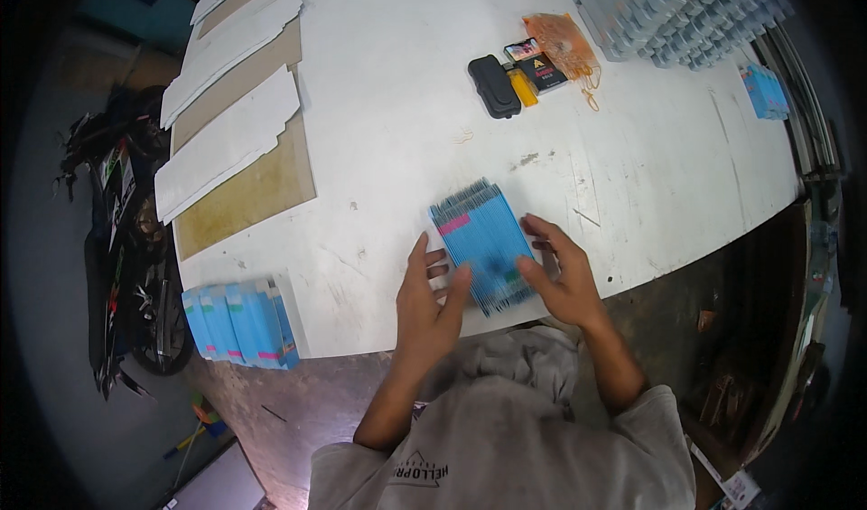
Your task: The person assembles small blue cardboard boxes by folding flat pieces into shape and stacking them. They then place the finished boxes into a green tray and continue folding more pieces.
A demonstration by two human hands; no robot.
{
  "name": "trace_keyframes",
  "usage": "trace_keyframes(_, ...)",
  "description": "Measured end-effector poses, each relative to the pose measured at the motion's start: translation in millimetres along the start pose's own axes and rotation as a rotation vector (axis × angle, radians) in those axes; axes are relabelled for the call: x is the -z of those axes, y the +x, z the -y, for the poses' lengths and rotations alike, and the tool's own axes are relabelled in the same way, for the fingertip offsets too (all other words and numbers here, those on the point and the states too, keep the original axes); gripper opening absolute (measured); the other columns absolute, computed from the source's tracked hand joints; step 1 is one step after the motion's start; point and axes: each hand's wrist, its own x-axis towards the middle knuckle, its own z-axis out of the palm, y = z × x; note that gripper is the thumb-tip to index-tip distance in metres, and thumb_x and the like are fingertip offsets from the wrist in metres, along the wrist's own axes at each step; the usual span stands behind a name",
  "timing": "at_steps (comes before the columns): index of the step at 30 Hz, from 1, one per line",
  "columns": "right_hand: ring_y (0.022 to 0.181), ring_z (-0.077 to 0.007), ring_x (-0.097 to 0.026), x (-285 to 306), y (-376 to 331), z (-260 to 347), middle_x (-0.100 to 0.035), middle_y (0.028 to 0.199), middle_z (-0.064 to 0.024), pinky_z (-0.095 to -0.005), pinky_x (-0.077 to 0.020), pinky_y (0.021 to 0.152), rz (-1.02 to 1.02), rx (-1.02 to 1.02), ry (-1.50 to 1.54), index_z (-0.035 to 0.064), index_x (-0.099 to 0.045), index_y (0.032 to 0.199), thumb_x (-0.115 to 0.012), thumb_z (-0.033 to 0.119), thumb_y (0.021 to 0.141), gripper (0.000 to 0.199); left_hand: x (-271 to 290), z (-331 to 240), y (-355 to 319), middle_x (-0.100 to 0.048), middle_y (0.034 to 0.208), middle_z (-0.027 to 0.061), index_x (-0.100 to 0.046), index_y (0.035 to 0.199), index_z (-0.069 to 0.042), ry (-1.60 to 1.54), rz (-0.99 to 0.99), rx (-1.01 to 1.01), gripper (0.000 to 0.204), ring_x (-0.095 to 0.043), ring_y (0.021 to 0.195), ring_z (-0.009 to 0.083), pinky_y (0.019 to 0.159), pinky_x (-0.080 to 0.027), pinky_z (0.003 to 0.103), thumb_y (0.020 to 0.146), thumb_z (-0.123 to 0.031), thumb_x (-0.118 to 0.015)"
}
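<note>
A bundle of thin blue sheets or packets [488,248], with a pink patch and grey, comb-like layered ends, lies tilted on the white table in front of me. I cannot make out exactly what kind of sheets they are. Along its left side is my left hand [431,298], fingers apart and thumb by the bundle's edge. My right hand [564,275] flanks the other side, its fingers spread and its thumb tip at the right edge. Neither hand is closed round the bundle.
Several blue bundles [239,322] stand at the table's left front corner. White and brown cardboard sheets [239,149] lie at the left. Clear plastic pieces [673,9] are piled far right, near another blue bundle [764,92]. A black case [495,87] and yellow lighter [523,87] lie beyond.
</note>
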Motion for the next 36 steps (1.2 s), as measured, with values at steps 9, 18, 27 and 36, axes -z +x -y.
trace_keyframes(9,0.128,-0.0464,-0.061,10.2,40.8,19.9,-0.063,0.137,-0.0276,-0.0480,-0.0506,0.105,0.216,0.209,-0.129,-0.0045,-0.056,0.143,-0.070,0.034,0.100,0.060,-27.1,27.1,-35.8,-0.051,0.139,0.0226,-0.032,0.151,0.007,-0.560,0.041,0.103,0.062,-0.062,0.115,0.0251,0.098,-0.054,0.039,0.104,-0.018,-0.064)
trace_keyframes(18,0.120,-0.0299,-0.067,48.1,10.9,-33.2,-0.072,0.126,-0.0226,-0.0434,-0.0456,0.109,-0.155,0.117,0.212,-0.0085,-0.058,0.139,-0.045,0.041,0.110,0.059,29.0,-32.1,27.1,-0.049,0.142,0.0235,-0.037,0.158,0.000,0.815,0.182,-0.682,0.123,-0.051,0.134,0.0431,0.118,-0.035,0.060,0.062,-0.042,-0.100)
trace_keyframes(27,0.115,-0.0282,-0.066,29.5,-31.2,-59.6,-0.069,0.128,-0.0232,-0.0448,-0.0443,0.110,-0.389,0.135,0.361,-0.0101,-0.049,0.144,-0.048,0.033,0.109,0.056,9.7,-36.3,110.3,-0.069,0.111,0.0147,-0.062,0.130,0.002,1.072,0.662,-0.651,0.090,-0.067,0.102,0.0307,0.102,-0.054,0.044,0.060,-0.041,-0.100)
trace_keyframes(36,0.138,-0.0376,-0.047,-58.0,-21.7,-14.3,-0.043,0.151,-0.0273,-0.0472,-0.0394,0.114,-0.493,0.171,0.556,-0.0071,-0.030,0.154,-0.048,0.069,0.100,0.096,-25.9,3.5,31.0,-0.071,0.121,0.0237,-0.059,0.134,0.006,0.081,0.142,-0.675,0.105,-0.074,0.109,0.0351,0.096,-0.058,0.045,0.059,-0.056,-0.100)
